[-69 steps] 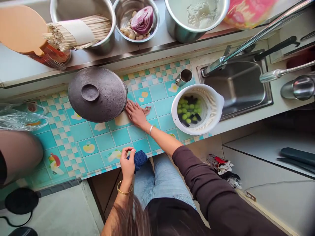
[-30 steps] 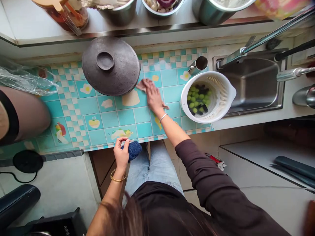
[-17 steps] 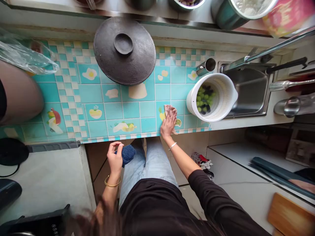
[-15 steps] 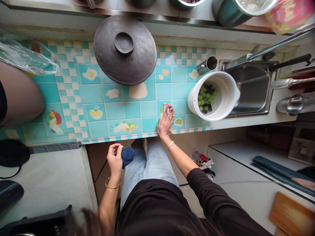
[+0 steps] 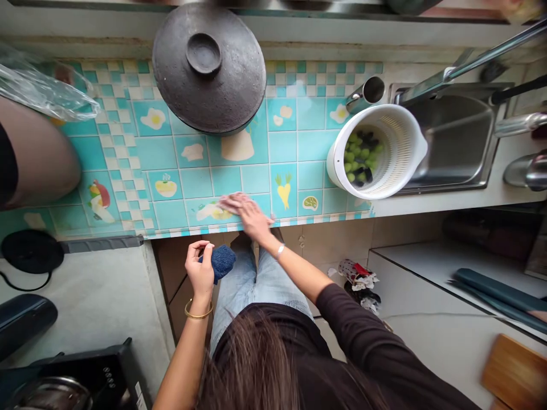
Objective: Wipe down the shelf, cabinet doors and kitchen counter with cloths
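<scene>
Against the tiled-pattern countertop (image 5: pixel 162 215), my right hand (image 5: pixel 254 219) presses a pinkish cloth (image 5: pixel 233 201), its fingers laid over it and smeared a little by motion. In front of the counter edge, my left hand (image 5: pixel 200 270) is closed on a dark blue fuzzy cloth (image 5: pixel 223 262), which hangs bunched beside the fingers. Beyond my right hand stands a dark lidded clay pot (image 5: pixel 235 74). To the right is a white strainer basket (image 5: pixel 405 134) with green and dark grapes (image 5: pixel 359 156) inside.
A metal cup (image 5: pixel 365 95) stands behind the basket, and the steel sink (image 5: pixel 457 142) is further right. At the left are a rounded brown appliance (image 5: pixel 34 154) and a clear plastic bag (image 5: pixel 47 91). A black stove (image 5: pixel 102 370) sits lower left, a wooden board (image 5: pixel 515 367) lower right.
My right hand has slid left along the counter with the pinkish cloth, uncovering a carrot picture. My left hand keeps its place and hold. The view has shifted slightly.
</scene>
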Tool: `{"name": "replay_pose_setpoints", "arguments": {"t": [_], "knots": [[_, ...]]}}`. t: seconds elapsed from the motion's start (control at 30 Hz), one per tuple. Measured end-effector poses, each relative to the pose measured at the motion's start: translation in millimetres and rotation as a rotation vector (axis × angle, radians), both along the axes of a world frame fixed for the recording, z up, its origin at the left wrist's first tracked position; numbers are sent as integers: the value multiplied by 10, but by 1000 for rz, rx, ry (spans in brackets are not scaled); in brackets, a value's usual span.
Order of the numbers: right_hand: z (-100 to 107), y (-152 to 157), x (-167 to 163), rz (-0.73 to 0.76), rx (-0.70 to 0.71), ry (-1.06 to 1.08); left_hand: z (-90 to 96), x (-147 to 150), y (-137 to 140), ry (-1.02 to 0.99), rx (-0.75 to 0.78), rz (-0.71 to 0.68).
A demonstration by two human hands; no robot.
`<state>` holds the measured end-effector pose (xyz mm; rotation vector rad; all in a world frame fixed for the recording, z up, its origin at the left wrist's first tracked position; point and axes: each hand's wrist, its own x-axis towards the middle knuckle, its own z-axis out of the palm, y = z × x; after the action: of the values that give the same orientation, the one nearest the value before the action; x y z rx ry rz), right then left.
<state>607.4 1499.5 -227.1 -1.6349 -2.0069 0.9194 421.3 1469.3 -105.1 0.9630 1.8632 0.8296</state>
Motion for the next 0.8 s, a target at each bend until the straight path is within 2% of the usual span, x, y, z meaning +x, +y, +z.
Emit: {"name": "replay_pose_setpoints", "arguments": {"t": [0.07, 0.13, 0.17, 0.23, 0.3, 0.37, 0.43, 0.53, 0.63, 0.7, 0.8], "knots": [[-58, -281, 616, -215, -19, -150, -19, 42, -20, -12, -4, 5], [-124, -436, 890, -313, -49, -221, -40, 82, -56, -29, -3, 4], [-159, -441, 870, -343, -52, -232, -51, 98, -78, -40, -6, 0], [-219, -315, 586, -340, -37, -202, -73, 118, -120, -56, -15, -14], [-240, -89, 187, -270, -14, -140, -89, 129, -144, -54, -22, -32], [-214, 88, -57, -182, 4, -89, -87, 141, -135, -40, -20, -46], [-157, 90, -4, -109, 20, -76, -58, 162, -90, -32, -9, -53], [-67, -245, 483, -63, 17, -123, 3, 208, 8, -34, 16, -56], [-25, -535, 874, -111, -24, -188, 17, 238, 71, -40, 24, -65], [-42, -456, 863, -87, -16, -183, -9, 243, 73, -38, 20, -72], [-95, -51, 585, 17, 29, -139, -46, 242, 43, -34, 11, -76]]}}
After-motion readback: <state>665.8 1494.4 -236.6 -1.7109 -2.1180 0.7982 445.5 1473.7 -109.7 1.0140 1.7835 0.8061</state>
